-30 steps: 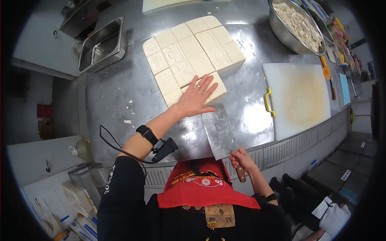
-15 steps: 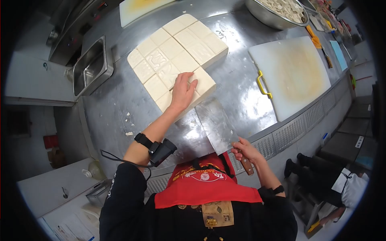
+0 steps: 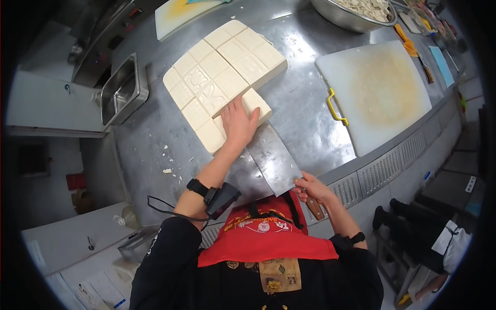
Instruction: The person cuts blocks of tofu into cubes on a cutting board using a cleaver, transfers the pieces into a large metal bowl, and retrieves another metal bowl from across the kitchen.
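A large slab of white tofu (image 3: pixel 202 77), scored into squares, lies on the steel table. My left hand (image 3: pixel 239 124) grips a cut block of tofu (image 3: pixel 259 103) at its near right corner, fingers in a gap on the left and thumb on the right. In my right hand (image 3: pixel 314 188) is a cleaver (image 3: pixel 275 161) with a wide flat blade and a wooden handle. The blade lies low over the table, its far end at the foot of the block; whether it reaches underneath is hidden.
A white cutting board (image 3: pixel 374 98) with a yellow handle lies to the right. Beyond it stands a steel bowl (image 3: pixel 343 19) of pale pieces. A steel pan (image 3: pixel 124 93) sits at the left, and another board (image 3: pixel 178 18) at the back. At lower right is another person (image 3: pixel 423 232).
The tofu block has shifted right, away from the slab, and a gap has opened beside it. My left hand's fingers have moved into that gap. The cleaver's far end is nearer the block.
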